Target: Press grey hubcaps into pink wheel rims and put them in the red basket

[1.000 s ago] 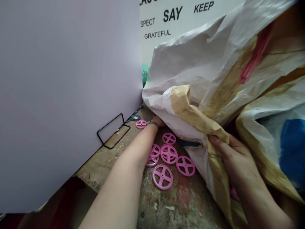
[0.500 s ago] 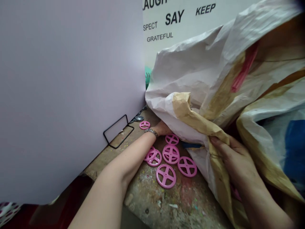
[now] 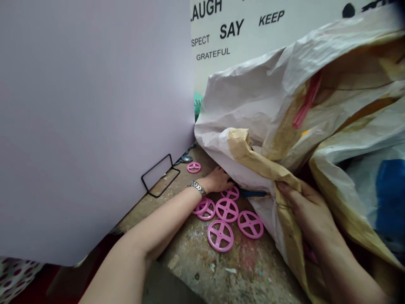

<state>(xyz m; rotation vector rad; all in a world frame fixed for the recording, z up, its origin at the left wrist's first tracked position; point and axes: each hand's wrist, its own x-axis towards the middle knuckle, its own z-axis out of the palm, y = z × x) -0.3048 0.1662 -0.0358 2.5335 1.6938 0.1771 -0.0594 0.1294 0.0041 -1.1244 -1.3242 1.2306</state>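
My left hand (image 3: 219,179), with a metal-band watch on the wrist, reaches to the lower edge of a large white and tan paper bag (image 3: 247,99). Its fingers are partly hidden there, beside a pink spoked wheel (image 3: 230,193). My right hand (image 3: 303,202) is closed on the bag's folded tan rim, thumb on top. Several more pink wheels, among them one in front (image 3: 220,235) and one to the right (image 3: 250,224), lie flat or overlapping on the paint-stained tabletop (image 3: 190,257). A blue piece (image 3: 255,194) shows under the bag.
A tall pale panel (image 3: 95,105) rises on the left, with a black wire stand (image 3: 160,176) at its foot. Grey discs (image 3: 186,158) and a lone pink wheel (image 3: 194,167) lie further back. A wall with printed words (image 3: 232,28) stands behind.
My left hand has come out from under the bag, so more of it shows. The bag's upper part has sagged lower, while my right hand keeps its hold on the rim.
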